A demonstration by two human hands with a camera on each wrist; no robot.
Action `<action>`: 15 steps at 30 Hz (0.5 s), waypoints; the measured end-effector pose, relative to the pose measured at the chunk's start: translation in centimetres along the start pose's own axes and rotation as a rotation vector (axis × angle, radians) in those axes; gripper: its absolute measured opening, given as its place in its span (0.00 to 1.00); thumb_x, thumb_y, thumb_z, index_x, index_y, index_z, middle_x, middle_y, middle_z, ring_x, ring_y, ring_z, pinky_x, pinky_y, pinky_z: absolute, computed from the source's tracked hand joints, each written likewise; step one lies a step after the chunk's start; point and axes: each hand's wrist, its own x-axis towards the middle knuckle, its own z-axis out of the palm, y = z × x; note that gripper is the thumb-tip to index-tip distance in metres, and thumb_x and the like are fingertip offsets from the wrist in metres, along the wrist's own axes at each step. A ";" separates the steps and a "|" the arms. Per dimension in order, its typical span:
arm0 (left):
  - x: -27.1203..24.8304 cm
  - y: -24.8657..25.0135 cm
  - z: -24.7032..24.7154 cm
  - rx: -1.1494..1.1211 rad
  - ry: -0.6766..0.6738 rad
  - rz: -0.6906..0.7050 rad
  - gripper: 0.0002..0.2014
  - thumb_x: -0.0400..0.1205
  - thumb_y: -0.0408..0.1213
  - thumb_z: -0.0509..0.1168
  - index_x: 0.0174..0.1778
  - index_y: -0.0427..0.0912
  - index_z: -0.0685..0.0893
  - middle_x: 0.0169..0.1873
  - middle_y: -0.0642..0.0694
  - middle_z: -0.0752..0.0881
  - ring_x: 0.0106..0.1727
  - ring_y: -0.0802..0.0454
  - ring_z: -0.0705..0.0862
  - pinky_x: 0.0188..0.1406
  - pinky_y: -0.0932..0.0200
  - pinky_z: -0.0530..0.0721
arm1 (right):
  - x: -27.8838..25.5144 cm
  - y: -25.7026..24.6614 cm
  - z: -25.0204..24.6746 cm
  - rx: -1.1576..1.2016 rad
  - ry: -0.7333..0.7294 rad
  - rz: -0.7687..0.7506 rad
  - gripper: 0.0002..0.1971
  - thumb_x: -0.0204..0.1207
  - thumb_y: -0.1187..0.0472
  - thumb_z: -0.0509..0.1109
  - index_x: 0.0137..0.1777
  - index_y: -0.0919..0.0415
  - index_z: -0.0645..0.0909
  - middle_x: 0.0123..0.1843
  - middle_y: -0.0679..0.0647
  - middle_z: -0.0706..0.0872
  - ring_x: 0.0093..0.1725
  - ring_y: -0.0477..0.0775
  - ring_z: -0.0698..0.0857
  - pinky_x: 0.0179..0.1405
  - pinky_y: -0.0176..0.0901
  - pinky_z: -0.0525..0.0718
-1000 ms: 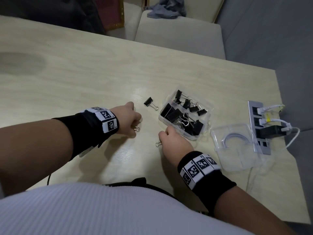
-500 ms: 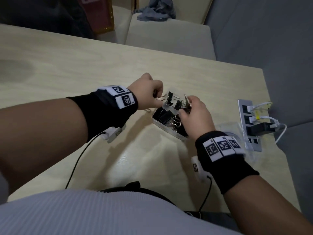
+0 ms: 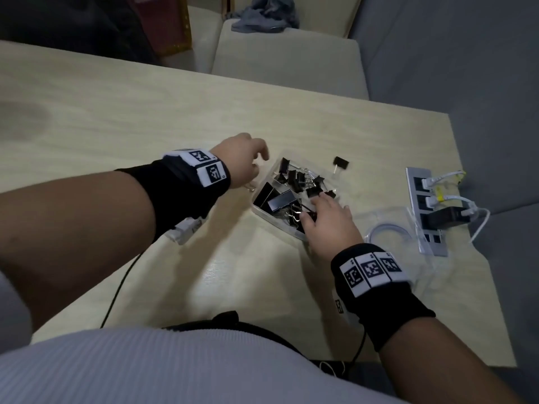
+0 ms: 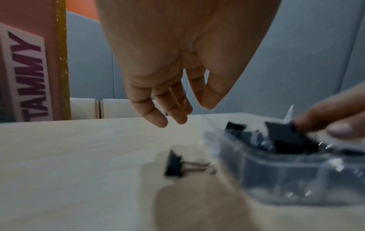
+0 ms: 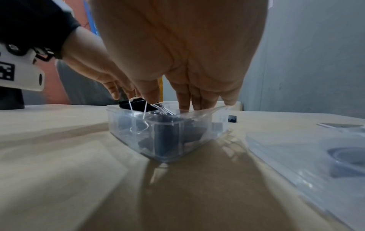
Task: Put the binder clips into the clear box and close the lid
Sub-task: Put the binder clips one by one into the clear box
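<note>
Head, box: the box sits mid-table, heaped with black clips; its clear walls are hard to trace, and its near corner hides under the right hand.
Head, right hand: fingers spread flat over the pile, pinching nothing I can see; fingertips blur into the clips.
Head, left hand: the left hand hovers just left of the box, fingers loose and blurred; only the wire loops of a stray clip peek out beneath it.
Head, far clip: one far clip lies on the table just beyond the box.
Head, lid: the lid lies off to the right, nearly invisible, partly behind the right wrist.
Head, change: half a second ago both hands were pinching clips over the box; now the left has pulled back and both are empty.
Left wrist, hand: the left hand hangs relaxed and empty; the stray clip lies beside the box, everything smeared by motion.
Right wrist, hand: the right hand is straight-fingered, tips dipping inside the box onto the clips; the lid is cut off at the right edge.
</note>
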 end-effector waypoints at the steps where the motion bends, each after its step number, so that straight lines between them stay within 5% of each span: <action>1: -0.2 -0.8 0.0 0.065 -0.028 -0.020 0.17 0.78 0.33 0.63 0.63 0.49 0.80 0.62 0.42 0.79 0.54 0.43 0.81 0.53 0.52 0.79 | 0.0 -0.1 0.0 0.005 -0.004 -0.003 0.24 0.82 0.50 0.56 0.75 0.60 0.69 0.81 0.57 0.67 0.81 0.54 0.62 0.81 0.57 0.48; 7: -1.5 -4.4 1.2 0.356 -0.201 -0.037 0.24 0.79 0.36 0.59 0.71 0.57 0.74 0.73 0.47 0.72 0.67 0.38 0.76 0.56 0.45 0.82 | -0.3 -0.6 0.1 0.034 0.001 -0.039 0.22 0.81 0.52 0.57 0.73 0.59 0.71 0.78 0.55 0.72 0.77 0.54 0.68 0.82 0.55 0.50; 11: -1.5 -4.6 1.6 0.376 -0.203 0.007 0.16 0.78 0.37 0.61 0.62 0.48 0.79 0.59 0.39 0.79 0.54 0.35 0.82 0.52 0.45 0.83 | 0.0 -0.8 0.4 0.089 -0.005 -0.043 0.20 0.80 0.52 0.60 0.68 0.59 0.76 0.69 0.56 0.79 0.67 0.60 0.76 0.70 0.52 0.72; 15: -1.2 -4.8 1.7 0.381 -0.163 0.005 0.17 0.76 0.43 0.66 0.60 0.45 0.77 0.55 0.39 0.79 0.51 0.36 0.81 0.47 0.45 0.85 | 0.5 -0.8 0.1 0.141 0.042 -0.064 0.17 0.80 0.52 0.60 0.63 0.60 0.80 0.63 0.57 0.80 0.62 0.58 0.79 0.62 0.48 0.76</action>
